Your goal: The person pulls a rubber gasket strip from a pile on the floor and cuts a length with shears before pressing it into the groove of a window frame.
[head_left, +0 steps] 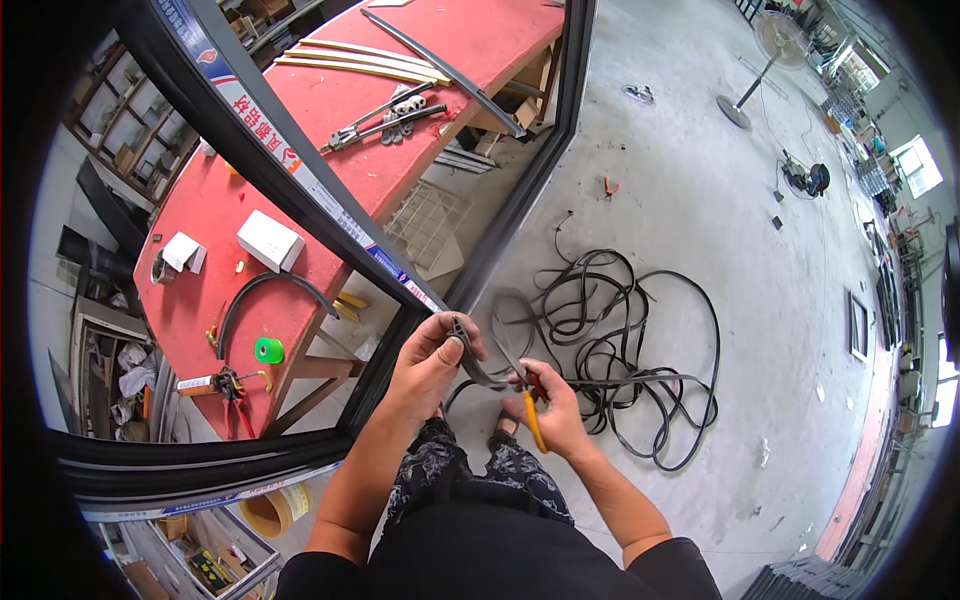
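Left hand (432,352) pinching black rubber strip (470,362); right hand (548,402) gripping yellow-handled pliers (532,412).

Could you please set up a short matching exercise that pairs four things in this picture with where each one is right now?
Things:
1. black rubber strip
2. yellow-handled cutters
3. green tape roll
4. pedestal fan

Places:
A. lying on the red workbench, near its lower corner
B. standing on the concrete floor, far off at the upper right
C. pinched in the left hand, beside the corner of the dark window frame
D. gripped in the right hand

Pairs: 1-C, 2-D, 3-A, 4-B
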The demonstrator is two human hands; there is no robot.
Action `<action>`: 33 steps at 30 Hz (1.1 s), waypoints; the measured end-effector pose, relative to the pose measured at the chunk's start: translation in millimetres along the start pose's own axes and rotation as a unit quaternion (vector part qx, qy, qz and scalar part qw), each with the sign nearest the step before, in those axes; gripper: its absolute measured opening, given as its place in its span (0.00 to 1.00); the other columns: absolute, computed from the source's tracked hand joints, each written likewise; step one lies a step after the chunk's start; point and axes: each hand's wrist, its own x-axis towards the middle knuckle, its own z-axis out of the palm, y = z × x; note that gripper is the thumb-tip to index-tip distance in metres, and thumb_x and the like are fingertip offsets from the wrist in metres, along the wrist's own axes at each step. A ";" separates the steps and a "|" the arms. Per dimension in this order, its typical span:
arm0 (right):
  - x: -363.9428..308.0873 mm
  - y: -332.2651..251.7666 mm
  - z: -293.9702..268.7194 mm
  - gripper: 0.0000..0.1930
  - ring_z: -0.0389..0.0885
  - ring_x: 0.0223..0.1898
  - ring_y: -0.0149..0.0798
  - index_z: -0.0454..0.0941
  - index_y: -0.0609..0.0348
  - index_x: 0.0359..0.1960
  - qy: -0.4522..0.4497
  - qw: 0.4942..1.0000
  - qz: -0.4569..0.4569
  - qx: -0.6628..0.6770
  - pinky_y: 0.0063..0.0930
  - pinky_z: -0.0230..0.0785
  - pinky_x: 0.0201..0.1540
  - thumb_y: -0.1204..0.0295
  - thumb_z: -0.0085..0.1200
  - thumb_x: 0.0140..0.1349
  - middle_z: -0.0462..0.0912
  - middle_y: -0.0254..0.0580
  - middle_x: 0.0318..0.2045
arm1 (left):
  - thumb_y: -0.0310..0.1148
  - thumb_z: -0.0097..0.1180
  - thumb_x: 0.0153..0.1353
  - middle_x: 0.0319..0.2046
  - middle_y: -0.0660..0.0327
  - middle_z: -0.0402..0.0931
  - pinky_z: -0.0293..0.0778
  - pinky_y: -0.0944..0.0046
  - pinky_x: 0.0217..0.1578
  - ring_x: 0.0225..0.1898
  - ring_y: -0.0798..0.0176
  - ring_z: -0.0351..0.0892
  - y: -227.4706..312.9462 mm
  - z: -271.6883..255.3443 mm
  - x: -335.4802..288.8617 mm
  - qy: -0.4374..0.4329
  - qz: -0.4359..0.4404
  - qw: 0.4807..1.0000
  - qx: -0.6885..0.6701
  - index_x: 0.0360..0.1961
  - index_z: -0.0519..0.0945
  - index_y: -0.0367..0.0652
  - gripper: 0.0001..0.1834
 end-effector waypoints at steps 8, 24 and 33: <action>20.5 18.5 41.9 0.28 0.78 0.42 0.27 0.68 0.58 0.55 0.074 0.984 -0.140 -0.079 0.21 0.70 0.44 0.78 0.68 0.54 0.81 0.37 0.45 | 0.40 0.64 0.60 0.37 0.60 0.74 0.69 0.60 0.45 0.41 0.61 0.73 32.4 24.9 3.1 -0.021 0.073 0.997 -0.026 0.45 0.73 0.40 0.19; 22.8 79.5 81.8 0.24 0.80 0.37 0.31 0.72 0.61 0.51 0.047 0.996 -0.073 0.007 0.25 0.72 0.41 0.75 0.68 0.53 0.81 0.40 0.35 | 0.38 0.57 0.67 0.36 0.65 0.76 0.70 0.78 0.26 0.35 0.77 0.74 -21.1 -42.8 -36.0 0.118 -0.031 0.984 0.130 0.43 0.74 0.43 0.11; -25.9 355.0 41.6 0.25 0.75 0.21 0.28 0.72 0.63 0.51 0.234 0.909 0.322 0.119 0.23 0.68 0.23 0.66 0.68 0.56 0.81 0.36 0.26 | 0.44 0.52 0.69 0.34 0.62 0.68 0.66 0.63 0.45 0.39 0.65 0.68 -144.6 -153.6 -52.0 0.279 -0.091 0.954 0.055 0.40 0.70 0.42 0.15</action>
